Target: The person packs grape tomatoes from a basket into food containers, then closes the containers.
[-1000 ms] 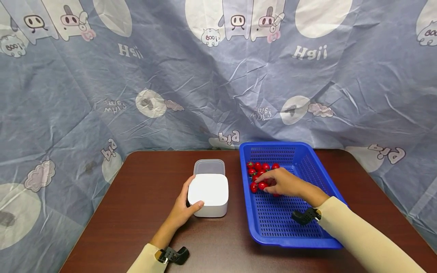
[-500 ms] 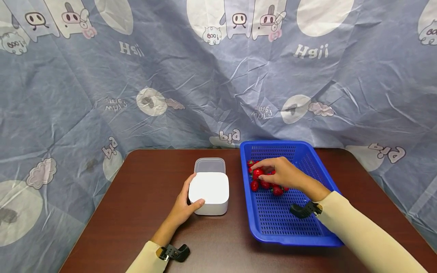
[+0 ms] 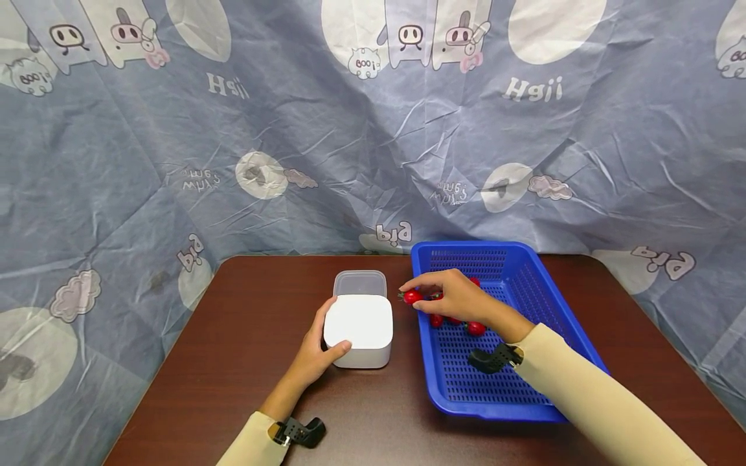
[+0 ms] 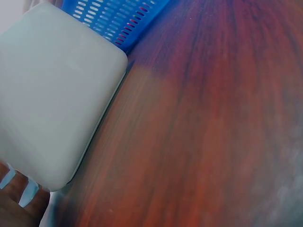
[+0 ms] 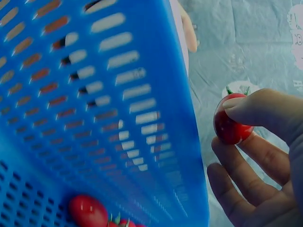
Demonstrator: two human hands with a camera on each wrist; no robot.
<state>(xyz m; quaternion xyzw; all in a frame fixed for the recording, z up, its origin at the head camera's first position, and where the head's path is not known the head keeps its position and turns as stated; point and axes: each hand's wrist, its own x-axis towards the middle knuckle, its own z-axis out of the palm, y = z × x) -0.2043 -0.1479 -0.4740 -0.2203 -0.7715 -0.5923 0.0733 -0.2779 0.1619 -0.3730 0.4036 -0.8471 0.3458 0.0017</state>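
Note:
My right hand [image 3: 457, 296] pinches a small red cherry tomato [image 3: 412, 297] between thumb and fingers, just over the left rim of the blue basket [image 3: 428, 388]. Its green stem shows in the right wrist view, where the thumb lies on the tomato [image 5: 231, 124]. More cherry tomatoes [image 3: 475, 329] lie in the basket, some hidden under the hand. On the table, my left hand [image 3: 315, 353] grips the left side of a white square box [image 3: 360, 359], thumb at its front edge. From the head view I cannot tell whether the box's bright top is a lid.
A clear, flat plastic piece like a lid [image 3: 360, 283] lies right behind the box. The basket stands to the right on the brown table [image 3: 262, 310]. A patterned grey-blue cloth [image 3: 326, 129] hangs behind the table.
My right hand has gone from among the tomatoes to the basket's left rim, and now carries one cherry tomato out. The left hand and the white box have stayed in place.

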